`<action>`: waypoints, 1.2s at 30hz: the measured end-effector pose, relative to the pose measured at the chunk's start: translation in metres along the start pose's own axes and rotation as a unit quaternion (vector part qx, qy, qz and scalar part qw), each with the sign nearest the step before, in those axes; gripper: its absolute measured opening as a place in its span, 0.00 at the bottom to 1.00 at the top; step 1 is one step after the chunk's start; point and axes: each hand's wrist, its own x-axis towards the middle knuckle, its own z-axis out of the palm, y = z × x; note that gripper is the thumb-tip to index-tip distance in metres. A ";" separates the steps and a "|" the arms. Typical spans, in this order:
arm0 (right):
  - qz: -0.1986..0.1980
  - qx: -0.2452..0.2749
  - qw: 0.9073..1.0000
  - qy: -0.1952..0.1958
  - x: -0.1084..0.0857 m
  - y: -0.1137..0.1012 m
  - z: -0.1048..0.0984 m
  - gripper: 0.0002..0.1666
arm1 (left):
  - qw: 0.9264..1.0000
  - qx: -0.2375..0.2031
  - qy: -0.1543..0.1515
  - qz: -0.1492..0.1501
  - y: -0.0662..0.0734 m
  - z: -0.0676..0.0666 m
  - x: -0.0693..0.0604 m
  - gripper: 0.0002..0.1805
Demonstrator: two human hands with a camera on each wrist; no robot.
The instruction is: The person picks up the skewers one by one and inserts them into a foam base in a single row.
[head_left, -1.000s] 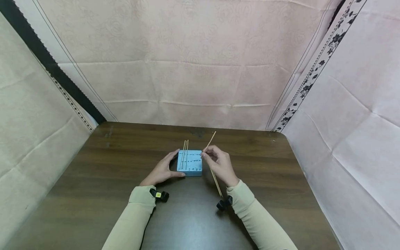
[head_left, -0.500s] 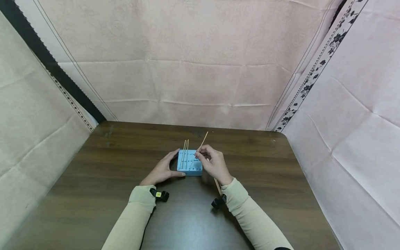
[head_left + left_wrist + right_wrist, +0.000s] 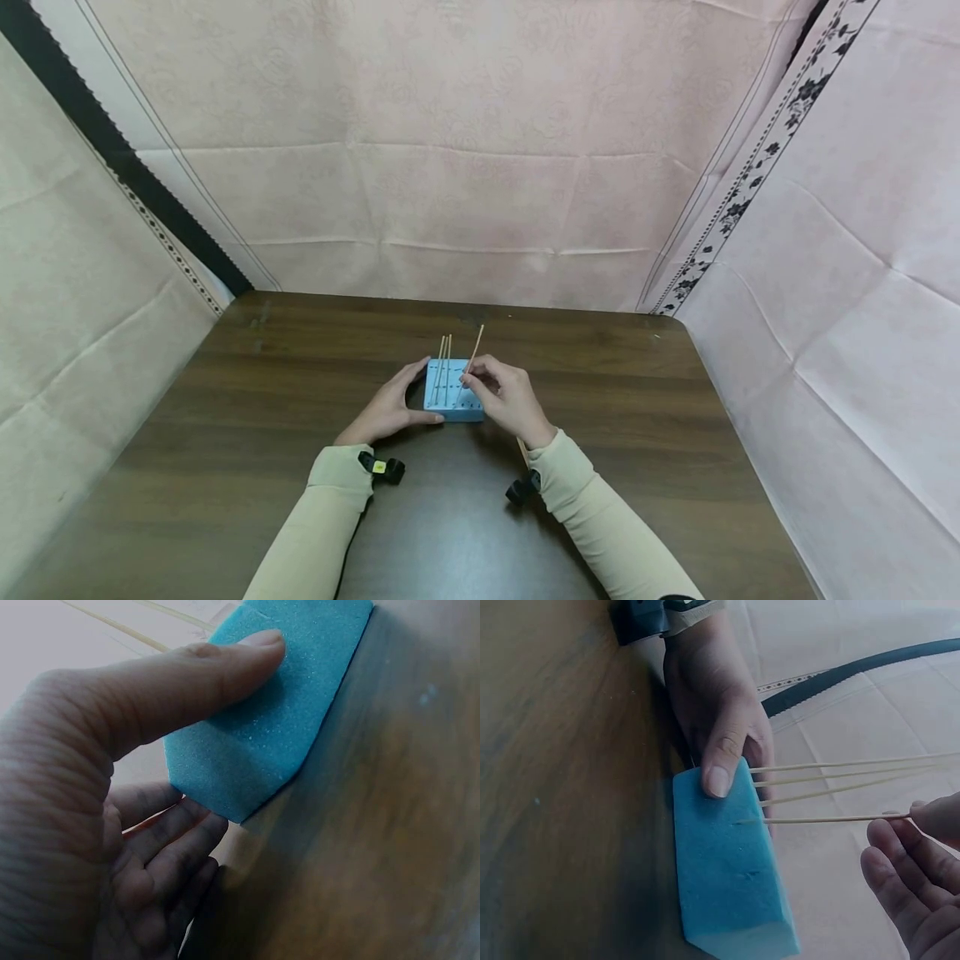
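A light-blue foam block (image 3: 453, 415) with rows of small marks on its top sits on the table. My left hand (image 3: 390, 408) grips its left end, thumb (image 3: 240, 667) on the near face and fingers toward the far side. Three thin wooden skewers (image 3: 840, 763) stand in the block's left part, leaning slightly. Between thumb and fingertips my right hand (image 3: 513, 402) pinches another wooden skewer (image 3: 825, 820), tilted over the block to the right of those three. Its lower end is at the block's near top edge; whether it has entered the foam I cannot tell.
More skewers (image 3: 522, 451) lie on the brown wooden table (image 3: 637, 467), partly hidden beneath my right wrist. Pale cloth (image 3: 465, 200) hangs behind the table and along both sides. A black wrist camera (image 3: 386, 471) is strapped to my left wrist, with a cable running down.
My right hand has moved left over the block with its skewer, which now stands more upright and lower. The left hand and the block have stayed in place.
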 end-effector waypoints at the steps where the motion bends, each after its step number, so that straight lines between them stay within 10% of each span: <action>1: -0.001 0.000 1.000 -0.003 0.001 -0.001 0.001 0.04 | 1.000 -0.001 0.000 0.000 0.000 0.000 0.000 0.66; 21: -0.033 -0.031 0.998 -0.042 -0.001 0.012 0.013 0.02 | 1.000 -0.008 -0.002 0.007 -0.002 -0.001 0.000 0.65; 36: -0.055 -0.009 0.998 0.032 0.007 -0.005 -0.001 0.04 | 1.000 -0.005 0.002 0.006 -0.002 0.000 0.000 0.66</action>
